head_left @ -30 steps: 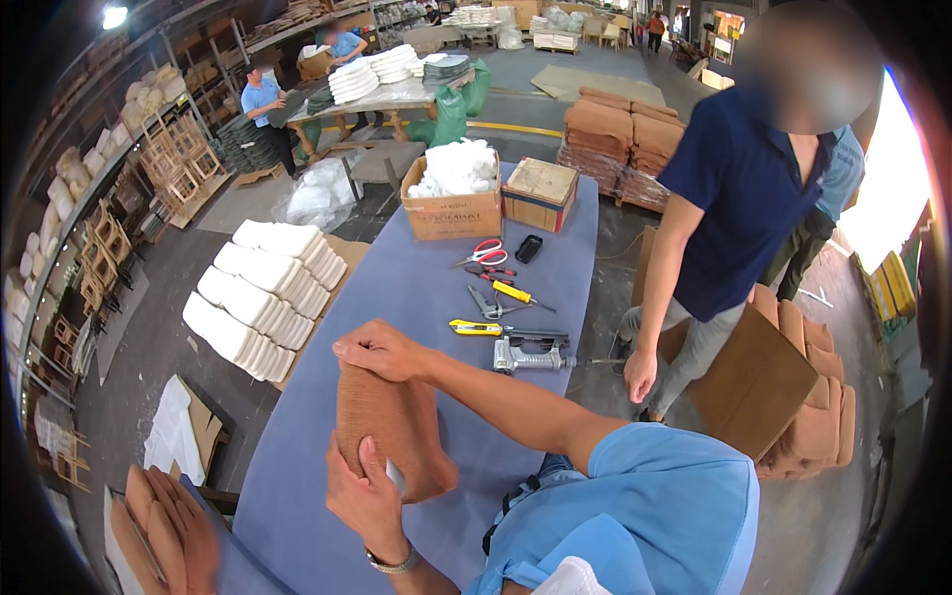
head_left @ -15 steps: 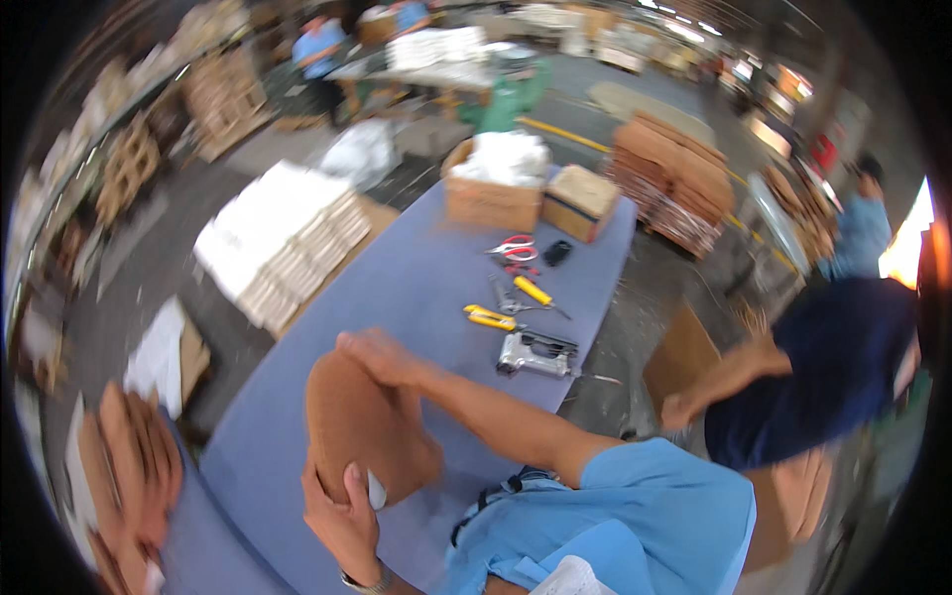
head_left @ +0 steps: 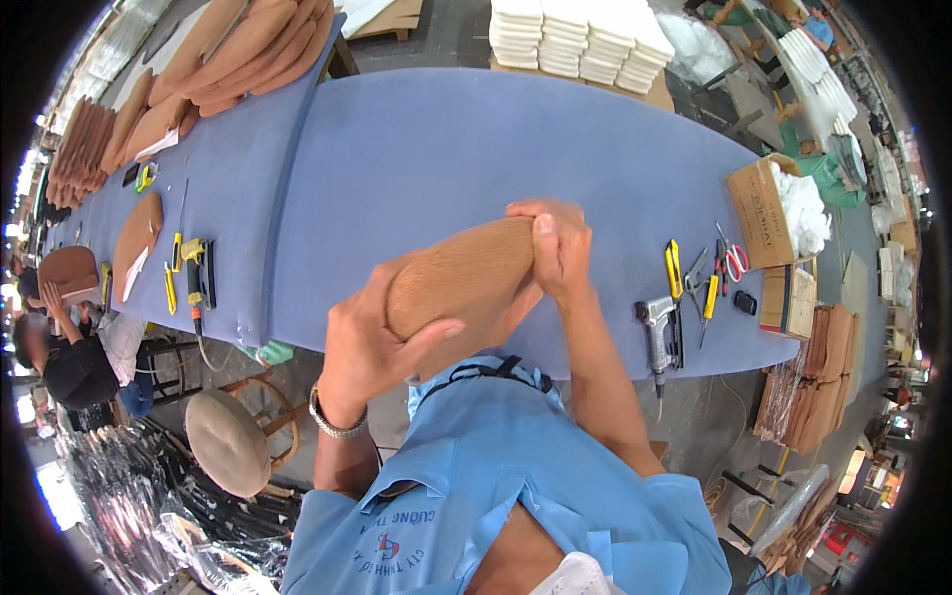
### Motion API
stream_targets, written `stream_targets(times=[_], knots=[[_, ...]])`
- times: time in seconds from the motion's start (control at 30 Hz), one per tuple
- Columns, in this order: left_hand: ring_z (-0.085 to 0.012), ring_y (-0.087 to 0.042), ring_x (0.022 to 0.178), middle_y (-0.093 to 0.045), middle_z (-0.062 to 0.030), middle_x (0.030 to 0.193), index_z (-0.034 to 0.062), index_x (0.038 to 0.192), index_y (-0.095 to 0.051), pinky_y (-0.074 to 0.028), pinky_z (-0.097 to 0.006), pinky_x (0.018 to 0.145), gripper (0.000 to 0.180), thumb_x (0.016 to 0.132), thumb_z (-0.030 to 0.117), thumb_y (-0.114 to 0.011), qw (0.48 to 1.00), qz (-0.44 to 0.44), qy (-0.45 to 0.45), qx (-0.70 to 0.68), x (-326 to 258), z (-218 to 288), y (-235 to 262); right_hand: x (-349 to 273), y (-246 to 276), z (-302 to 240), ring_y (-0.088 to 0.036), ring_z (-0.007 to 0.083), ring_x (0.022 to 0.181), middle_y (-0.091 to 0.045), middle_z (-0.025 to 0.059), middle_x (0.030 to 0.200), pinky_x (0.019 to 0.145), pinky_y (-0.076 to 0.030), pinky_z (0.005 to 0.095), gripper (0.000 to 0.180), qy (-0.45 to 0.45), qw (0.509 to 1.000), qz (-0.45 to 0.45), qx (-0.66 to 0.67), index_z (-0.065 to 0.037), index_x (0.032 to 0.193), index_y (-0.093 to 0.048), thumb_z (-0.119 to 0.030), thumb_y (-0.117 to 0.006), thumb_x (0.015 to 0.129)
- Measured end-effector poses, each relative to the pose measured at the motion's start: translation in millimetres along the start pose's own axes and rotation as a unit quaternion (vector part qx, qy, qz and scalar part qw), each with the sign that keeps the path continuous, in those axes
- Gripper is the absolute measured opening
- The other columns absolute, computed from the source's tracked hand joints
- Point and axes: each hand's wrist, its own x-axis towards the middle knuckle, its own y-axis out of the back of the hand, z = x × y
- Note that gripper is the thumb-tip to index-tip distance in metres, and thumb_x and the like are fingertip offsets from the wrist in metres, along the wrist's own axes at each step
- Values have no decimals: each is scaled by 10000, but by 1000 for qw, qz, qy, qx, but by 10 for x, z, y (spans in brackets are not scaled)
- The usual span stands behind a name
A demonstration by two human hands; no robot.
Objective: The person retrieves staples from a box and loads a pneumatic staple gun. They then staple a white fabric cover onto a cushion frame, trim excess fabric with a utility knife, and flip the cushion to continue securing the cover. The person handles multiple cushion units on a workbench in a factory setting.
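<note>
Between my hands, over the blue-covered table (head_left: 426,139), is a brown upholstered cushion pad (head_left: 461,273), tilted up and raised near my body. My left hand (head_left: 372,332), with a metal watch at the wrist, wraps its left end, thumb across the near face. Gripping the far right corner is my right hand (head_left: 562,248), fingers folded over the edge. The pad's underside is mostly hidden. To the right lie a silver staple gun (head_left: 656,322), a yellow-handled knife (head_left: 674,270), a yellow screwdriver (head_left: 709,297) and red-handled scissors (head_left: 735,260).
A cardboard box (head_left: 764,213) of white stuffing stands at the table's right end. White stacked pads (head_left: 575,45) are beyond the far edge. Brown pads (head_left: 248,50) pile up at far left, near another staple gun (head_left: 195,278). A co-worker (head_left: 74,357) and round stool (head_left: 228,441) are left.
My view has swung left, bringing the left part of the table and a co-worker into sight. Both hands still hold the pad, now turned and tilted differently.
</note>
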Motion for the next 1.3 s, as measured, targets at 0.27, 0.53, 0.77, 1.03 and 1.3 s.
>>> stream_targets(times=[0.27,0.53,0.77,1.03,1.3], knots=[[-303,-765,933,-757,-169,1075,-7,1271,-646,-597,-381,821,760,705,410,-934,997,63,-22,-28,-567,-614,4,-503,-4,702,-711,307,949,-749,197,977,887,-539,406,445,-125,990,13,68,54,911,-721,-206,-386,1046],[-346,-748,869,-752,-174,1001,20,1258,-663,-587,-375,779,745,737,507,-878,995,87,-7,-39,-899,-884,-50,-567,-35,1052,-702,276,976,-751,185,1017,901,-529,376,370,-146,985,26,89,48,937,-735,-170,-452,1031],[-364,-734,833,-749,-174,954,73,1269,-675,-591,-393,752,648,786,468,-849,992,112,-36,-40,-1270,-823,-65,-689,-69,1174,-640,160,919,-726,94,1001,846,-509,317,320,-228,959,79,147,44,1053,-754,-196,-543,1033],[-350,-739,888,-749,-174,1024,61,1274,-647,-595,-409,766,639,862,536,-764,987,121,12,-104,-1469,-617,-281,-750,-39,1558,-624,211,954,-646,68,1088,859,-503,385,396,-321,917,74,225,-55,1157,-724,-348,-578,936],[-347,-727,838,-745,-150,977,85,1273,-643,-590,-401,708,621,869,543,-752,986,149,1,-74,-1542,-512,-427,-620,-66,1248,-649,308,919,-613,118,1089,756,-552,463,429,-450,830,82,320,-71,1244,-649,-365,-561,944]])
